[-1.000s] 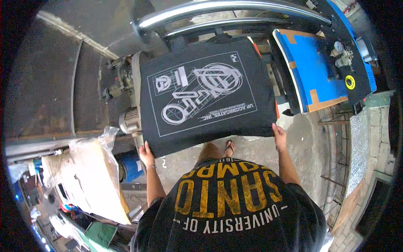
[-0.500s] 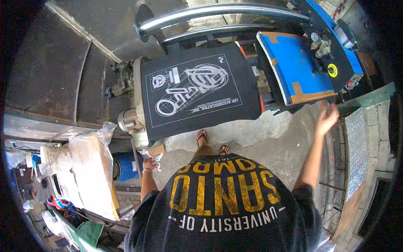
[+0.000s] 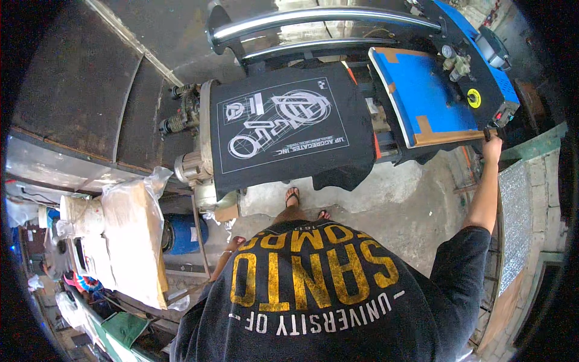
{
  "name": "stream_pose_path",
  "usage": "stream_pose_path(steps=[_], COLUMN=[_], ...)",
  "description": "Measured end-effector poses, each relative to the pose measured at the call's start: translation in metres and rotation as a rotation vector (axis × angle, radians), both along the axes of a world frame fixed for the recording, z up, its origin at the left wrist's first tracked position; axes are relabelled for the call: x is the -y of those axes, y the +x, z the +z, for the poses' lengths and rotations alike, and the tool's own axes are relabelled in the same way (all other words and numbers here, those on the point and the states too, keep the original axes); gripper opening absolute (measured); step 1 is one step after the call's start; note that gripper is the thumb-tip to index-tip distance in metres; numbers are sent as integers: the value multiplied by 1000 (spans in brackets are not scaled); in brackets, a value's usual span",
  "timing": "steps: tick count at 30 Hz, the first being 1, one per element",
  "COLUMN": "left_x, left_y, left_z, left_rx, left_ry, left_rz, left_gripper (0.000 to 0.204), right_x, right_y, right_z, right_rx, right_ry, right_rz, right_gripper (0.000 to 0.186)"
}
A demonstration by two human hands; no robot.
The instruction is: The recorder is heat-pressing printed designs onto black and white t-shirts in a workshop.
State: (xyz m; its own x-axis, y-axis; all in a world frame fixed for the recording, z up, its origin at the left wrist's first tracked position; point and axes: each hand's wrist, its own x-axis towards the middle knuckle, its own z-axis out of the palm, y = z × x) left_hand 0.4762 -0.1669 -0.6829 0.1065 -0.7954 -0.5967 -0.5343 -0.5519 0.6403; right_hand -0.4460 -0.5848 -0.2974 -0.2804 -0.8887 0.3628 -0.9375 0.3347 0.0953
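Note:
My right hand (image 3: 493,148) is closed around a black handle (image 3: 488,134) at the front right corner of the heat press. Beside it, the press's blue-topped upper plate (image 3: 427,90), with brown tape at its corners, covers part of a dark cloth. To the left, a black shirt (image 3: 289,160) lies spread over the other platen, its white printed design facing up. My left hand (image 3: 237,242) hangs low beside my body, near a blue drum; its fingers are too small and partly hidden to make out.
Chrome rails (image 3: 325,21) run along the back of the press. A pressure gauge (image 3: 447,51) and a yellow ring (image 3: 474,98) sit on its right side. At left are a motor (image 3: 192,166), the blue drum (image 3: 186,234) and a plastic-wrapped board (image 3: 136,235). A silvery panel (image 3: 512,223) stands right.
My right hand has moved right and up onto the black handle and closed on it. My left hand has dropped back toward my body. The shirt's front edge now hangs lower at its right.

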Motion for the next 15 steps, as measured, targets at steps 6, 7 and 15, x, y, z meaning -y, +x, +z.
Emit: stream_pose_path(steps=[6,7,15], left_x=[27,50,157], left_y=[-11,-26,-119], left_z=[10,26,182], left_rx=[109,9,-383], left_ry=[-31,-30,-136], left_rz=[-105,-58,91], left_gripper=[39,38,30], right_x=[-26,-33,-74], right_y=[88,109,195], right_z=[17,24,18], right_rx=[34,122,84], right_ry=[-179,-183,-247], right_rz=[141,133,328], right_gripper=[23,26,16])
